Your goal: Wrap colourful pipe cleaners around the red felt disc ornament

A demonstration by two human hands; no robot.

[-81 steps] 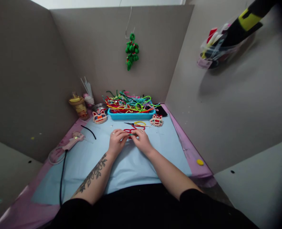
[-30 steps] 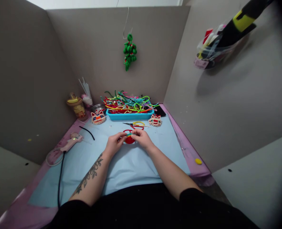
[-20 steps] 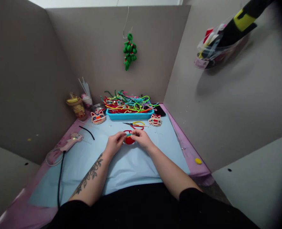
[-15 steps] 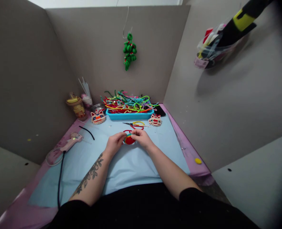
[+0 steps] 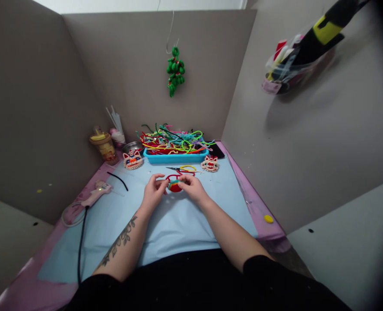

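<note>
- Holding a small fuzzy craft piece between them, both hands meet over the middle of the counter, just above its pale blue sheet.
- The piece sits directly between the two hands, so neither is clearly nearer; its long axis runs left to right, from one set of fingertips to the other.
- The right hand pinches the piece at its right end, fingers pressed together on it.
- The left hand holds the left side; thumb and forefinger appear to nip a strand, and the other fingers curl loosely. The exact contact is too small to make out.
- The piece looks like wound pipe cleaner: a red loop with a teal and yellow band on top, soft and bristly, bendable around a wire core.
- Just beyond the hands lie scissors with yellow and red loop handles.
- Behind those stands a blue tray, heaped with tangled pipe cleaners in many colours.
- Two finished woven faces flank the tray, one on each side.
- A pink glue gun rests well to the left, its black cord trailing toward the near edge.
- A green twisted ornament hangs on the back wall.
</note>
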